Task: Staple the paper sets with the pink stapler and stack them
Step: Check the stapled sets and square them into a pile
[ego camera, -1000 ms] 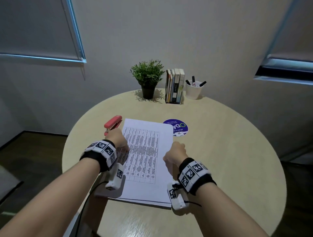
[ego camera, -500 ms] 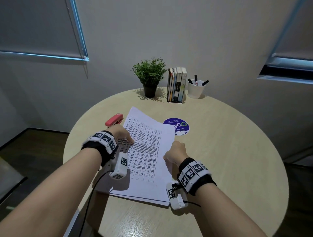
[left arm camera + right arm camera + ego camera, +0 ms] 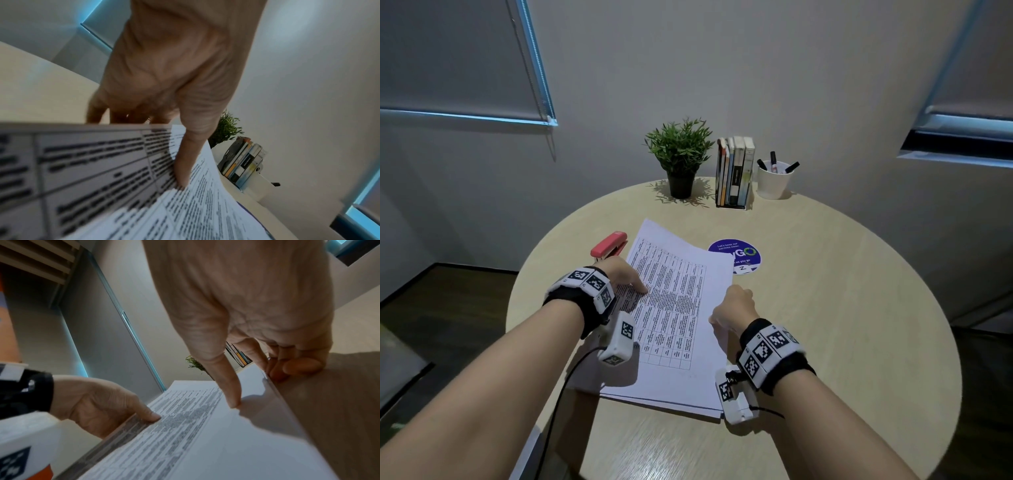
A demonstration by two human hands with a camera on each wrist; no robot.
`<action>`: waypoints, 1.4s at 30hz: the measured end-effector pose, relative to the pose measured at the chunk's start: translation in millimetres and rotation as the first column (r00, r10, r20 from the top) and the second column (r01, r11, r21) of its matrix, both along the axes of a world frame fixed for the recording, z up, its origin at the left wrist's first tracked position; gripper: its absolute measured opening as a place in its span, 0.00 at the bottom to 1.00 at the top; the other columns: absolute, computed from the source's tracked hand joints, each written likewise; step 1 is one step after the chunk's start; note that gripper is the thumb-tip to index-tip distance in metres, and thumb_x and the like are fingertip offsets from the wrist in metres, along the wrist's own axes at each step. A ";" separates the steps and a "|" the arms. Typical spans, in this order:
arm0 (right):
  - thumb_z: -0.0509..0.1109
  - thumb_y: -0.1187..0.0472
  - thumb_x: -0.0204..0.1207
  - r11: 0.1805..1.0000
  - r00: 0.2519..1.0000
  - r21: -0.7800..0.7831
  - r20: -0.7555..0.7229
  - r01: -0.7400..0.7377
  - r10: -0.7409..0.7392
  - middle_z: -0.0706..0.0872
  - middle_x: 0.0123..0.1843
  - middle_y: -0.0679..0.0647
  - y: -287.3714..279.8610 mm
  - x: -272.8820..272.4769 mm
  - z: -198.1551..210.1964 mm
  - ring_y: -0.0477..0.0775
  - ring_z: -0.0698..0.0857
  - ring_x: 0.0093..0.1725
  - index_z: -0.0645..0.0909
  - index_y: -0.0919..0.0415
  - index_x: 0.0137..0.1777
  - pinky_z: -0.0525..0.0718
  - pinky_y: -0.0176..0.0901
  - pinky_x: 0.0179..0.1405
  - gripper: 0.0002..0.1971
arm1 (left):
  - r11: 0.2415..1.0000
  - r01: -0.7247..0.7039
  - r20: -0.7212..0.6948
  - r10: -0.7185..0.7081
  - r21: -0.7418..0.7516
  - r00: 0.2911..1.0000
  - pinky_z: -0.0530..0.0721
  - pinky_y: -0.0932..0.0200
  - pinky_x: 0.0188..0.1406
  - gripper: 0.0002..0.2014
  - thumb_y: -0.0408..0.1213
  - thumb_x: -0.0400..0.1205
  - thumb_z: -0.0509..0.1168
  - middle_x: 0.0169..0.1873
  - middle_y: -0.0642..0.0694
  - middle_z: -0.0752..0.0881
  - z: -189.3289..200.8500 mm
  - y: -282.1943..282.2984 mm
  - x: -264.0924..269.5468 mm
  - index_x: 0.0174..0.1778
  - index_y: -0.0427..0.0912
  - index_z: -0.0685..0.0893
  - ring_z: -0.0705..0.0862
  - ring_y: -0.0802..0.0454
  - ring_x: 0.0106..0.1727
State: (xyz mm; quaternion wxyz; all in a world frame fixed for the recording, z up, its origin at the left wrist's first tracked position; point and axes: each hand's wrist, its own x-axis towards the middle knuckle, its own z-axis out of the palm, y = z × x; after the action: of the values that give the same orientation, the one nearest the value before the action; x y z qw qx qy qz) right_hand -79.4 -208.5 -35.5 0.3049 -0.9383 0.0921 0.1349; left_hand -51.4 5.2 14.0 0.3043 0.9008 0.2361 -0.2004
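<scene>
A printed paper set (image 3: pixel 674 294) is held slightly raised and turned above more white sheets (image 3: pixel 664 394) on the round table (image 3: pixel 842 308). My left hand (image 3: pixel 625 277) pinches its left edge, thumb (image 3: pixel 186 162) on the print and the other fingers beneath. My right hand (image 3: pixel 734 308) pinches the right edge, thumb (image 3: pixel 230 391) on top and fingers curled at the edge. The left edge of the paper set (image 3: pixel 92 162) arches upward. The pink stapler (image 3: pixel 608 244) lies on the table just beyond my left hand, untouched.
At the table's far edge stand a potted plant (image 3: pixel 680 154), a row of books (image 3: pixel 734 171) and a white cup of markers (image 3: pixel 774 180). A round blue sticker (image 3: pixel 736 255) lies right of the paper's far corner. Bare table spreads to the right.
The top paper set has turned clockwise and its left edge has lifted off the sheets below. My left hand has moved right and nearer with it; my right hand stays at the right edge.
</scene>
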 end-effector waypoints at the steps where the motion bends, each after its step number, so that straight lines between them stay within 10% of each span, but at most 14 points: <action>1: 0.71 0.67 0.76 1.000 1.000 -0.001 0.001 0.000 0.000 0.70 0.70 0.65 -0.4 0.1 0.0 0.66 0.76 0.66 0.73 0.67 0.66 0.79 0.50 0.62 0.20 | 0.999 -0.008 0.002 0.008 -0.034 1.000 0.86 0.44 0.57 0.23 0.37 0.70 0.79 0.50 0.35 0.88 -0.4 2.2 1.1 0.54 0.31 0.80 0.88 0.38 0.51; 9: 0.72 0.67 0.75 1.000 1.000 -0.003 0.002 0.006 -0.006 0.70 0.70 0.64 -0.8 1.9 -1.6 0.66 0.77 0.65 0.73 0.67 0.66 0.81 0.50 0.62 0.21 | 0.968 -0.089 -0.004 0.091 -0.237 0.996 0.82 0.55 0.35 0.18 0.37 0.73 0.77 0.37 0.39 0.84 -4.1 13.8 5.5 0.50 0.33 0.78 0.81 0.46 0.32; 15: 0.76 0.66 0.71 0.990 0.997 0.116 -0.028 0.081 -0.078 0.74 0.67 0.62 -4.8 7.0 -3.7 0.63 0.79 0.61 0.74 0.67 0.64 0.85 0.49 0.57 0.22 | 0.939 0.020 0.108 0.018 -0.342 0.994 0.88 0.43 0.46 0.18 0.33 0.75 0.74 0.47 0.33 0.86 -4.0 13.0 -0.5 0.57 0.32 0.78 0.85 0.39 0.39; 17: 0.78 0.71 0.69 0.863 0.965 0.433 -0.089 0.261 -0.247 0.75 0.65 0.60 -11.5 9.9 1.9 0.60 0.81 0.54 0.73 0.67 0.58 0.90 0.46 0.46 0.21 | 0.875 0.067 0.231 0.052 -0.480 0.972 0.89 0.42 0.40 0.13 0.29 0.77 0.71 0.48 0.33 0.87 4.9 10.0 -6.0 0.56 0.34 0.78 0.87 0.38 0.40; 19: 0.77 0.75 0.69 0.528 0.915 0.760 -0.220 0.379 -0.339 0.81 0.59 0.62 -20.1 7.2 17.7 0.54 0.85 0.44 0.75 0.70 0.57 0.88 0.35 0.32 0.19 | 0.787 0.163 0.342 0.065 -0.595 0.937 0.90 0.43 0.41 0.10 0.25 0.79 0.67 0.49 0.33 0.88 17.6 7.0 -10.5 0.55 0.34 0.80 0.89 0.39 0.42; 22: 0.75 0.76 0.72 0.310 0.924 0.894 -0.229 0.324 -0.306 0.91 0.46 0.61 -31.5 4.1 43.2 0.52 0.91 0.42 0.80 0.73 0.62 0.89 0.38 0.36 0.18 | 0.681 0.286 0.475 0.103 -0.674 0.874 0.87 0.57 0.29 0.09 0.22 0.80 0.65 0.44 0.36 0.88 41.5 -3.8 -17.8 0.55 0.32 0.80 0.89 0.48 0.35; 26: 0.68 0.78 0.74 0.540 0.872 0.841 0.276 -0.015 -0.404 0.90 0.42 0.52 -32.7 0.2 85.3 0.49 0.88 0.43 0.85 0.63 0.49 0.86 0.31 0.39 0.12 | 0.552 0.364 0.551 0.216 -0.750 0.806 0.88 0.57 0.31 0.09 0.28 0.79 0.69 0.38 0.40 0.86 72.5 -26.4 -19.7 0.53 0.33 0.79 0.88 0.49 0.34; 30: 0.69 0.71 0.78 0.654 0.742 0.724 0.560 -0.221 -0.369 0.90 0.47 0.55 -38.6 1.7 119.4 0.50 0.88 0.44 0.83 0.60 0.53 0.86 0.39 0.42 0.08 | 0.637 0.430 0.735 0.342 -0.640 0.586 0.85 0.67 0.42 0.11 0.34 0.77 0.73 0.45 0.47 0.89 97.8 -45.2 -14.5 0.53 0.38 0.84 0.90 0.61 0.45; 35: 0.74 0.67 0.77 0.653 0.740 0.721 0.567 -0.233 -0.362 0.90 0.53 0.50 -51.7 0.4 113.4 0.45 0.90 0.51 0.81 0.58 0.61 0.86 0.34 0.48 0.14 | 0.601 0.521 0.776 0.301 -0.606 0.555 0.89 0.52 0.50 0.13 0.33 0.76 0.72 0.47 0.45 0.91 93.3 -41.9 -11.2 0.56 0.36 0.86 0.89 0.47 0.51; 42: 0.75 0.68 0.75 0.647 0.810 0.756 0.437 -0.095 -0.392 0.88 0.57 0.55 -55.6 -4.1 77.5 0.53 0.88 0.57 0.79 0.60 0.63 0.86 0.45 0.58 0.17 | 0.605 0.525 0.758 0.218 -0.599 0.614 0.85 0.56 0.56 0.14 0.29 0.75 0.72 0.47 0.53 0.91 75.5 -47.9 -7.5 0.57 0.39 0.85 0.88 0.57 0.53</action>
State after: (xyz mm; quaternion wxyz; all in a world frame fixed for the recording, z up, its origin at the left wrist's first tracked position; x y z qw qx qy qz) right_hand -83.5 -264.1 42.0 0.6861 -0.7116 0.0146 -0.1507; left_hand -58.9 -42.6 89.5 0.7116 0.6857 -0.1195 0.0957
